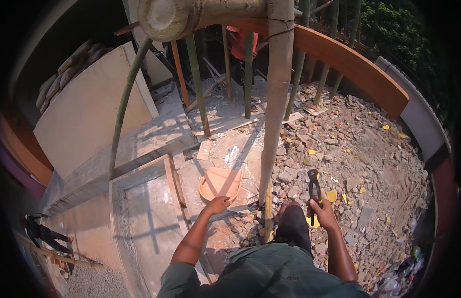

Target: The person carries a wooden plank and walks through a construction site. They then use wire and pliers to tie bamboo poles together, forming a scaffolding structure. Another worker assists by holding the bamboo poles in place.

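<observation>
My right hand [323,212] is closed round the handles of dark metal end-cutting pincers [315,186], whose jaws point up and away from me. Its arm reaches out over broken rubble. To the left, my left hand [218,204] is held out with its fingers curled; whether anything small is in them I cannot make out. In the picture it overlaps the near rim of an orange pan-like basin [221,183], which appears to lie on the ground beyond. Contact between hand and basin cannot be made out.
A thick bamboo pole [277,99] rises between my hands. Rubble [359,159] covers the right side. A wood-edged concrete slab [146,208] lies left, below a leaning board [94,111]. A person in red [240,44] stands beyond the poles; another person [44,231] is far left.
</observation>
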`<state>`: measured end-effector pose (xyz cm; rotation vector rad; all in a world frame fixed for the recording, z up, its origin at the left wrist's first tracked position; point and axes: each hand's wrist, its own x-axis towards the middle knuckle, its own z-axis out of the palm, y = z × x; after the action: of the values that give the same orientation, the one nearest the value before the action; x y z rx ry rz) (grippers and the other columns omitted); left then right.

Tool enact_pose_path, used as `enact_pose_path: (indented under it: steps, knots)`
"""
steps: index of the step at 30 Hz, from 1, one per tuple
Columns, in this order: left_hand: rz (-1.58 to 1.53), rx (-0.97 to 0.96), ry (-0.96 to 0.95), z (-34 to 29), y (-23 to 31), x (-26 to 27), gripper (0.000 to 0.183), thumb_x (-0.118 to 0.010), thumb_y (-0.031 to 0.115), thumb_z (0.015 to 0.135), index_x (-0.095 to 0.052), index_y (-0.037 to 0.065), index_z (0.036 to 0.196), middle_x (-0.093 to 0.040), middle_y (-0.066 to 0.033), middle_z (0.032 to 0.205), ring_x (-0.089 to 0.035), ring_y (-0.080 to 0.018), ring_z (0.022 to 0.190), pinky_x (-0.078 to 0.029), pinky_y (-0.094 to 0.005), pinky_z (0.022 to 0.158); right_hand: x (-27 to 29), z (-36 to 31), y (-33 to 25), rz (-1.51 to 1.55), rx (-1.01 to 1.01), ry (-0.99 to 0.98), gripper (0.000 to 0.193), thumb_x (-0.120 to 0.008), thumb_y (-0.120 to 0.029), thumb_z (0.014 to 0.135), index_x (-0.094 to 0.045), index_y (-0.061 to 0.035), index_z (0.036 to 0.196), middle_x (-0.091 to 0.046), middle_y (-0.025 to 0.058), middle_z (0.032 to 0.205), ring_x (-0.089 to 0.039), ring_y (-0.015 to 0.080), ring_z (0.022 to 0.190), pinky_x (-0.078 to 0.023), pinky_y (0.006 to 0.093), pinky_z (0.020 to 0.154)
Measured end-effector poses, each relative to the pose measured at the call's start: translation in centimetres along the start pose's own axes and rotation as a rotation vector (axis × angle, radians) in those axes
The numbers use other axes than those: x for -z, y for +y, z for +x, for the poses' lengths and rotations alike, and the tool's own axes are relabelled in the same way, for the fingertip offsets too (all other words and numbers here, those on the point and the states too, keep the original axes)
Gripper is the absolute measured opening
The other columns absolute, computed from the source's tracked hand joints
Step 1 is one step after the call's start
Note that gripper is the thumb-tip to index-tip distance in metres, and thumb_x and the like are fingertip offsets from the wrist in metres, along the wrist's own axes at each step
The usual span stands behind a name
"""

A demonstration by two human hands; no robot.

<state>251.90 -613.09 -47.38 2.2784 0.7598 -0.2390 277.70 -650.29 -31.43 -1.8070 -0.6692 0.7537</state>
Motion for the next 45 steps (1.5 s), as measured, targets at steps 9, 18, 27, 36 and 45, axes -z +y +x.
enact_pose_path:
  steps: [9, 18, 27, 36, 45]
  knots:
    - [-0.904, -1.699, -0.893, -21.7, 28.1, 9.8, 0.036, -0.077, 0.028, 0.086, -0.071, 0.01, 0.116, -0.058, -0.0134, 0.119, -0.057, -0.0281, 0.089, -0.049, -0.0381, 0.076, -3.3, -3.0, -7.5, 0.383, 0.314, -0.001, 0.027, -0.064, -0.023, 0.097, -0.062, 0.0006, 0.11, -0.066, 0.0163, 0.114, -0.066, 0.0289, 0.104, -0.058, 0.0427, 0.085]
    - [-1.225, -1.564, -1.072, -24.2, 25.5, 9.3, 0.008, -0.069, 0.008, 0.091, -0.065, 0.003, 0.096, -0.065, -0.0119, 0.104, -0.063, -0.0274, 0.095, -0.049, -0.0386, 0.079, -5.7, -8.5, -23.0, 0.721, 0.899, -1.2, 0.007, -0.08, -0.021, 0.082, -0.08, -0.0195, 0.089, -0.066, 0.0084, 0.111, -0.055, 0.0207, 0.089, -0.053, 0.0347, 0.066]
    - [-1.226, -1.591, -0.79, -23.5, 23.3, 11.6, 0.005, -0.062, 0.0, 0.092, -0.061, 0.001, 0.096, -0.07, -0.0134, 0.104, -0.065, -0.026, 0.091, -0.05, -0.0334, 0.073, -12.6, -8.0, -28.5, 0.409, 1.11, -1.359, 0.018, -0.078, -0.021, 0.087, -0.077, -0.0051, 0.093, -0.07, 0.0161, 0.101, -0.063, 0.0232, 0.06, -0.046, 0.0296, 0.047]
    - [-1.248, -1.458, -0.76, -20.5, 21.2, 12.4, 0.006, -0.062, 0.008, 0.096, -0.061, 0.003, 0.094, -0.07, -0.0116, 0.086, -0.067, -0.0296, 0.08, -0.051, -0.0385, 0.069, -12.3, -6.5, -29.0, 0.037, 1.012, -1.389, 0.021, -0.066, -0.02, 0.093, -0.071, -0.0008, 0.096, -0.058, 0.0131, 0.095, -0.063, 0.0312, 0.078, -0.051, 0.0396, 0.063]
    - [-1.074, -1.405, -0.714, -18.3, 21.2, 15.5, 0.011, -0.06, 0.005, 0.095, -0.066, -0.001, 0.088, -0.072, -0.017, 0.087, -0.068, -0.0373, 0.079, -0.051, -0.0463, 0.075, -10.3, -8.2, -26.1, -0.119, 1.191, -1.008, 0.027, -0.067, -0.031, 0.092, -0.069, -0.0068, 0.102, -0.053, 0.0105, 0.102, -0.057, 0.0326, 0.089, -0.049, 0.0422, 0.074]
